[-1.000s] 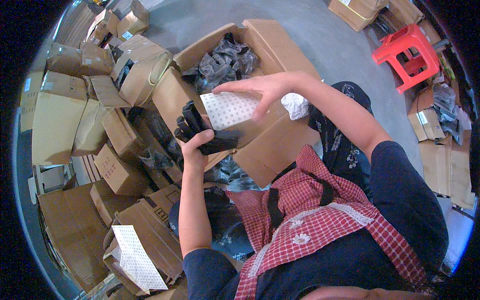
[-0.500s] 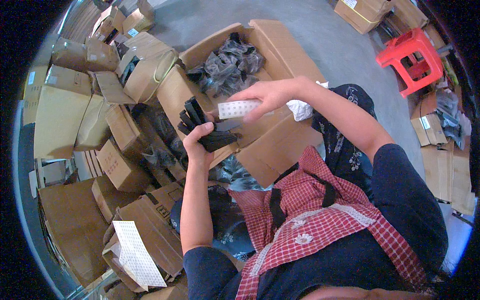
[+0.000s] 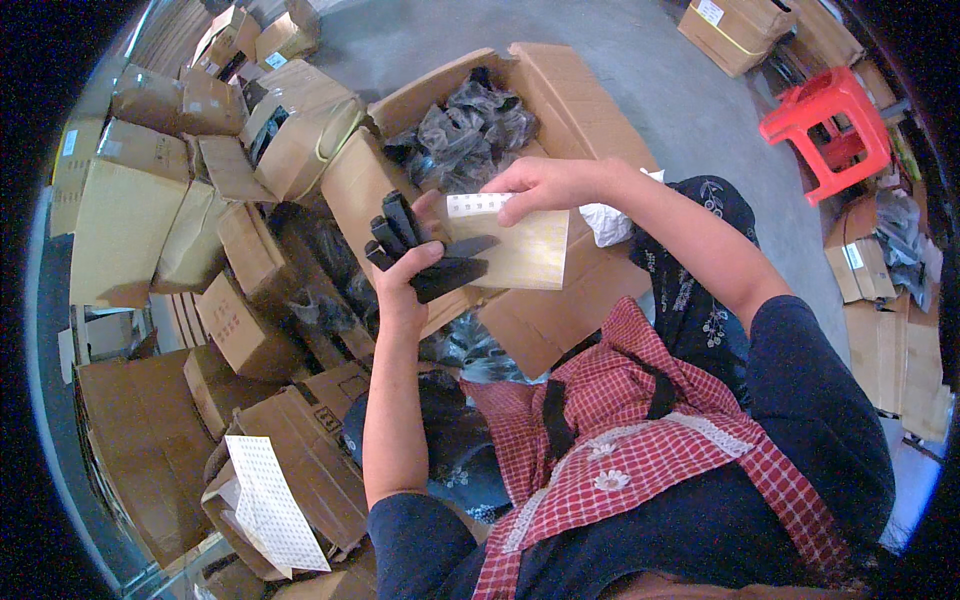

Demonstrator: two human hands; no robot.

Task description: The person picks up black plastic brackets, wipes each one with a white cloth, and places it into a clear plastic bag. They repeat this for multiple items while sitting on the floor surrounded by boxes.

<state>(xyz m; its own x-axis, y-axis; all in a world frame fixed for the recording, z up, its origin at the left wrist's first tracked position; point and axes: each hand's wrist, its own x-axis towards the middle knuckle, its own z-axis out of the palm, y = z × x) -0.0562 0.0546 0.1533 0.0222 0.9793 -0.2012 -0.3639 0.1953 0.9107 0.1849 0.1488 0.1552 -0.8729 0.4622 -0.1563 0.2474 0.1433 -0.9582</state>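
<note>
My left hand (image 3: 402, 288) is closed round several slim black bars (image 3: 448, 280), fanned out with their ends pointing up and to the right. They look like plastic pieces, but their exact kind is unclear. Just right of them, my right hand (image 3: 548, 190) pinches a sheet of small labels (image 3: 530, 258) by its upper edge. A white printed strip shows along the top, above a pale yellowish face. The sheet's left edge lies close against the bars; whether they touch I cannot tell. Beyond both hands, crumpled dark plastic bags (image 3: 470, 122) lie in an open cardboard box (image 3: 585, 112).
Stacked cartons (image 3: 130, 215) crowd the left side. A second label sheet (image 3: 275, 505) lies on a carton at lower left. White crumpled paper (image 3: 606, 225) sits by my right knee. A red plastic stool (image 3: 835, 130) stands at far right, near more boxes (image 3: 735, 35).
The label sheet has swung so that its pale yellowish face now shows below the printed strip. My right hand has shifted slightly right. The left hand still holds the black bars.
</note>
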